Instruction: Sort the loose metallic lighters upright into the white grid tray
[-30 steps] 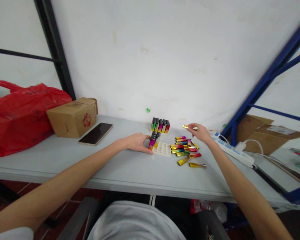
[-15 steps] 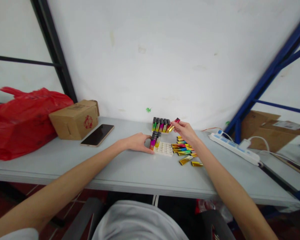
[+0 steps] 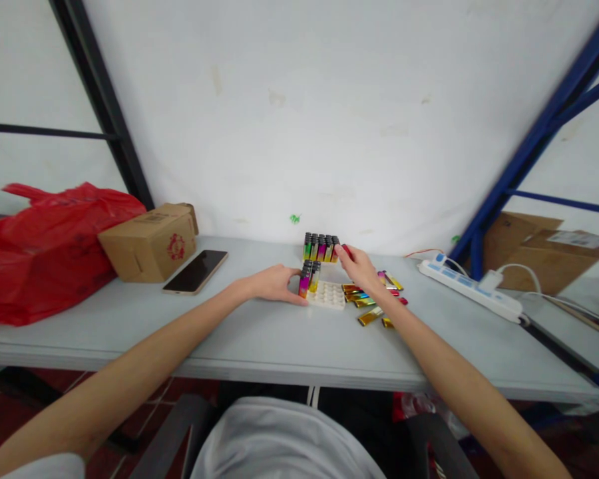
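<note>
My left hand (image 3: 275,285) is curved around the left end of a white tray (image 3: 329,297) with rows of round holes, thumb at its front corner. Several upright lighters (image 3: 305,279) with shiny coloured bodies and black tops stand in that end, beside my fingers. My right hand (image 3: 358,268) is closed in a pinch on a red lighter (image 3: 348,251), mostly hidden by the fingers. It is at the right end of a block of upright lighters (image 3: 321,247) behind the tray. Under my right wrist, loose lighters (image 3: 370,317) lie in a pile.
A phone (image 3: 196,271), a cardboard box (image 3: 150,243) and a red plastic bag (image 3: 54,249) are on the left of the grey table (image 3: 259,339). To the right lies a white power strip (image 3: 472,291) with cables. Cardboard (image 3: 534,256) leans beyond the blue frame.
My right hand has moved slightly left and down at the rear block, and the lighter in it, tilted in plain sight before, is now mostly covered. My left hand stays at the tray.
</note>
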A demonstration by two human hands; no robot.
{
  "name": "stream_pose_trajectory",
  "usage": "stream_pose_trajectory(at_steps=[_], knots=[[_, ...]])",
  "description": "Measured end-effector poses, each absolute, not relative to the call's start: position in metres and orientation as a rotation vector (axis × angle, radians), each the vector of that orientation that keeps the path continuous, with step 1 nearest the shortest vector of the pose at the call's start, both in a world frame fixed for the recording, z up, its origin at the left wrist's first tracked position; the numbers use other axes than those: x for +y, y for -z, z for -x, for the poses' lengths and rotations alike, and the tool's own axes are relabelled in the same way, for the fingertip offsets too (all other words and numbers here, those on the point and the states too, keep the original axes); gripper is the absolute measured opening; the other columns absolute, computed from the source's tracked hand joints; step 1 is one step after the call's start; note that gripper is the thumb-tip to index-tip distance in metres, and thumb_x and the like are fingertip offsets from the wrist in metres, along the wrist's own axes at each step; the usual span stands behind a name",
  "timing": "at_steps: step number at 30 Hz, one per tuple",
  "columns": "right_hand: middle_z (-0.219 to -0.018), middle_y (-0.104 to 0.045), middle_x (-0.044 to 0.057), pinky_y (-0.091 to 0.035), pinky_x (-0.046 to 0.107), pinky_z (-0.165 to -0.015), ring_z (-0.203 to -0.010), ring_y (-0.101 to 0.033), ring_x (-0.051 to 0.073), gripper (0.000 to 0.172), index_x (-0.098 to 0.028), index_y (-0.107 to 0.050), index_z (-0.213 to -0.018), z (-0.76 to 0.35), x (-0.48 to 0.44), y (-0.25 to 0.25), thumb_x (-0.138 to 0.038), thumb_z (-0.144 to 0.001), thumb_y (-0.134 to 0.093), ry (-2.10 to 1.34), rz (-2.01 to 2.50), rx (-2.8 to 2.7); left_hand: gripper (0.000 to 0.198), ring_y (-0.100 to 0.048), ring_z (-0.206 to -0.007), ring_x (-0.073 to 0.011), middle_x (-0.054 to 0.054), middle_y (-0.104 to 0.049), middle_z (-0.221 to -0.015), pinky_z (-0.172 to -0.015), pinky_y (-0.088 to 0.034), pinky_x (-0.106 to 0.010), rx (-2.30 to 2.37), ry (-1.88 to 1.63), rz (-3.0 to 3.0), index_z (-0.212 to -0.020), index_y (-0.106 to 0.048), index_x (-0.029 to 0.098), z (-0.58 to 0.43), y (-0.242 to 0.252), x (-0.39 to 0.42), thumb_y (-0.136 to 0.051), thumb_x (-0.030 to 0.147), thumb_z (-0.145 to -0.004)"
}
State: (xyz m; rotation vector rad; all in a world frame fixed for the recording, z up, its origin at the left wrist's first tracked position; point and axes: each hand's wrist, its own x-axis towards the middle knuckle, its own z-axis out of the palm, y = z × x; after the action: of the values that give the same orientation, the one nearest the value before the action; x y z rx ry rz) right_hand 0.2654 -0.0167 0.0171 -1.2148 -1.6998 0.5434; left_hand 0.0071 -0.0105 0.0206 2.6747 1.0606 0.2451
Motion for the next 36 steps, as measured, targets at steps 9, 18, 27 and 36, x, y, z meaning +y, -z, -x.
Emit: stream_pose_trajectory(at_steps=[9,18,27,36], knots=[[-0.054,-0.034,-0.003,-0.022,0.029,-0.055,-0.055,-0.035,0.012,0.050,-0.022,-0.040,-0.055,-0.259,-0.021,-0.014,-0.057,-0.090,-0.047,-0.251,1.318,-1.669,0.078,-0.069,-0.079,-0.0262,-0.006,-0.074,-0.086,-0.069,-0.046,-0.029,1.048,-0.235,-2.674,-0.126,-0.066,0.018,-0.007,-0.021,-0.010,-0.069,0.076,-0.074],[-0.057,-0.043,-0.003,-0.027,0.028,-0.059,-0.058,-0.041,0.014,0.049,-0.022,-0.043,-0.062,-0.257,-0.022,-0.012,-0.057,-0.096,-0.044,-0.208,1.288,-1.749,0.082,-0.065,-0.070,-0.0238,-0.005,-0.070,-0.079,-0.061,-0.041,-0.028,1.076,-0.248,-2.686,-0.124,-0.067,0.016,-0.007,-0.018,-0.008,-0.068,0.080,-0.072],[-0.084,-0.061,0.006,-0.039,0.030,-0.074,-0.079,-0.055,0.019,0.039,-0.022,-0.049,-0.084,-0.257,-0.034,-0.024,-0.047,-0.108,-0.033,0.084,1.020,-2.201,0.078,-0.064,-0.067,-0.0222,-0.003,-0.070,-0.077,-0.061,-0.041,-0.028,1.047,-0.292,-2.674,-0.120,-0.069,0.016,-0.008,-0.019,-0.009,-0.072,0.076,-0.072],[-0.058,-0.060,-0.001,-0.031,0.026,-0.056,-0.052,-0.050,0.012,0.049,-0.018,-0.056,-0.069,-0.257,-0.040,-0.025,-0.053,-0.102,-0.048,-0.212,1.071,-2.306,0.071,-0.068,-0.076,-0.0243,-0.005,-0.072,-0.081,-0.066,-0.043,-0.028,1.097,-0.293,-2.657,-0.118,-0.070,0.017,-0.009,-0.020,-0.008,-0.071,0.073,-0.075]])
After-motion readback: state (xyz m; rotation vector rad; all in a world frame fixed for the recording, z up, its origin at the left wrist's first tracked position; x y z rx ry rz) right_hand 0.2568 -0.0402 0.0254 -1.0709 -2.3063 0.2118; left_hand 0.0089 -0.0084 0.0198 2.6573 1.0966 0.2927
